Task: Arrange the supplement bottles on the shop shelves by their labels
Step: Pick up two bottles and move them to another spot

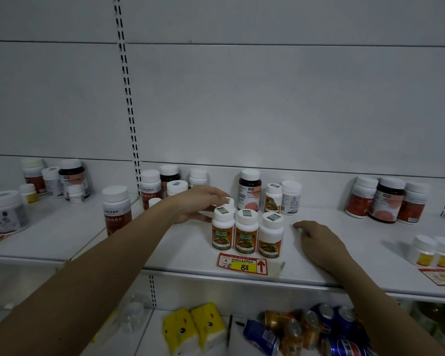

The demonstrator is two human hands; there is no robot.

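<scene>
Forearms reach over the shelf (190, 263): left hand (198, 204) pinches an upright bottle (228, 201) just behind the front row (247, 232), above the price tag (243, 264); right hand (319, 242) rests loosely spread, empty, beside the row's right end.

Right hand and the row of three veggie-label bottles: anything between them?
No. In the head view, only bare shelf separates the right hand from the nearest bottle.
</scene>
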